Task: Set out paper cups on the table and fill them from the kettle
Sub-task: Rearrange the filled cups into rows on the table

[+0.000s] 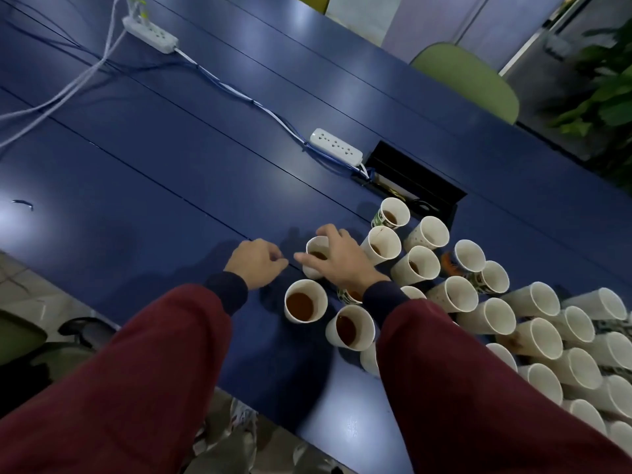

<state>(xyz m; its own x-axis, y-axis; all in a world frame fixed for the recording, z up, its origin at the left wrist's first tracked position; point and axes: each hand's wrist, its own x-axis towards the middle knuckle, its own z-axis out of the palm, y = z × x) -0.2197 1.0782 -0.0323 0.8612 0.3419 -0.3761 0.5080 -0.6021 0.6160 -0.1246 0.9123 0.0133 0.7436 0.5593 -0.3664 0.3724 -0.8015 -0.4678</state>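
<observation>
Many white paper cups stand packed together on the dark blue table, spreading to the right edge of view. Several hold brown liquid, such as one cup at the group's left and another beside it. My right hand wraps around a cup at the group's far left, thumb on its left side, fingers over its rim. My left hand hovers just left of it above the table, fingers loosely curled, holding nothing. No kettle is in view.
Two white power strips with cables lie across the table's far part. An open black cable box sits behind the cups. A green chair and a plant stand beyond the table.
</observation>
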